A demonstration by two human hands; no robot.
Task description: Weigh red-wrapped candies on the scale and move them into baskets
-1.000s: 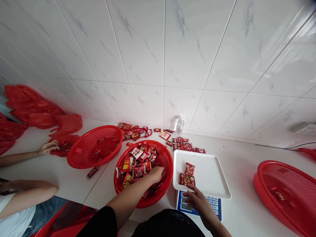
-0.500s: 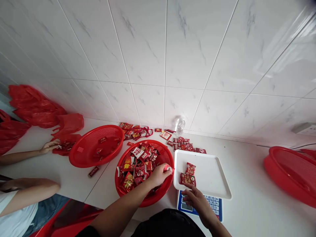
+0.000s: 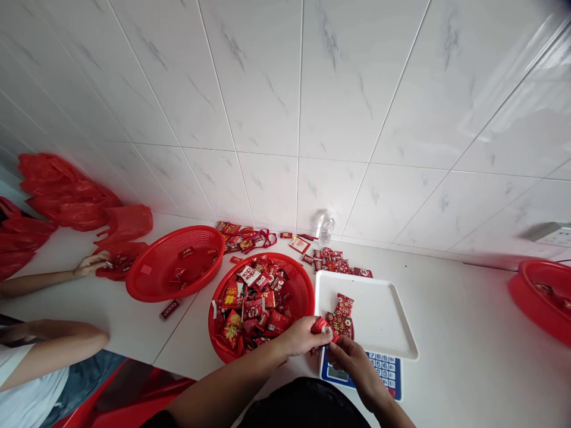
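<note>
My left hand [image 3: 304, 336] is closed on a small red-and-white snack packet [image 3: 321, 325], held over the near left corner of a white weighing tray [image 3: 379, 309]. My right hand [image 3: 352, 358] meets it there, its thumb and fingers pinched at the packet's lower right end. Behind the hands, a few red packets [image 3: 344, 305] lie on the tray. The tray sits on a blue-and-white scale [image 3: 384, 370], whose keypad my right hand partly covers. Just left is a red plastic basket [image 3: 307, 279] heaped with red wrapped snacks [image 3: 253, 308].
A second red basket [image 3: 154, 286] holds a few packets; beside it a co-worker's hand [image 3: 89, 264] is at a red plastic bag [image 3: 116, 270]. Loose packets [image 3: 332, 261] and a clear bottle [image 3: 326, 229] stand near the wall. Another red basket [image 3: 529, 303] is at the right edge.
My left hand has moved right from the basket's rim to the tray corner with the packet. My right hand has closed on the packet's end. The far-right basket has shifted right.
</note>
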